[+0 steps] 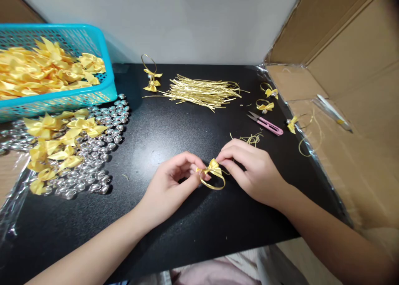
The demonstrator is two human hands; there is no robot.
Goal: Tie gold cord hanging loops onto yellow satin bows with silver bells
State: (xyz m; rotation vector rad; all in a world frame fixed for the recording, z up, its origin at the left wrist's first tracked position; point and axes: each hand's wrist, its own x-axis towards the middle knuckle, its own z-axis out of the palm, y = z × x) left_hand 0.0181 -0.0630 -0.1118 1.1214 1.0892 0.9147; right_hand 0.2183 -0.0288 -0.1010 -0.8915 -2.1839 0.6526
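Between my hands is a yellow ribbon bow (214,168) with a gold cord loop (215,187) hanging below it. My left hand (177,179) pinches the bow's left side between thumb and fingers. On the other side, my right hand (249,168) has thumb and forefinger closed at the bow's right edge, where a thin cord end trails beneath the fingers. A heap of cut cord scraps (251,139) lies just beyond my right hand. Pink-handled thread snips (268,125) rest farther back, blades toward the left.
A turquoise basket (107,69) full of yellow bows stands at the back left. Silver beads (99,152) and loose bows (67,156) spread before it. Gold cords (202,92) are piled at the back. Finished-looking bow loops (264,106) lie right, near a white-handled cutter (333,112) on cardboard.
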